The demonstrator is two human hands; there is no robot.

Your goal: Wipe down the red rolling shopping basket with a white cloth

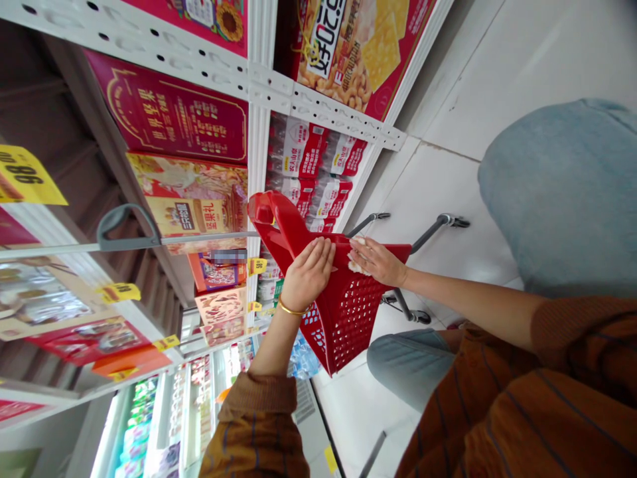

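Note:
A red plastic shopping trolley (pixel 353 299) with perforated sides fills the middle of the view, which is turned sideways. My left hand (pixel 309 269), a gold bracelet at its wrist, is curved over the trolley's upper edge near the red handle part (pixel 279 219). Its fingers lie close together against the plastic. My right hand (pixel 381 260) presses a crumpled white cloth or tissue (pixel 361 255) onto the trolley's red panel. The fingers are closed around the white wad, and part of it is hidden under them.
White shelving (pixel 259 126) holds boxed snacks (pixel 184 109) and packs of bottled water (pixel 303 149), with yellow price tags (pixel 30 176) along it. A grey handle on a pole (pixel 127 229) crosses the shelf front. Grey legs with casters (pixel 450 222) stand on the pale tiled floor (pixel 448 79). My knees (pixel 557 192) are bent close by.

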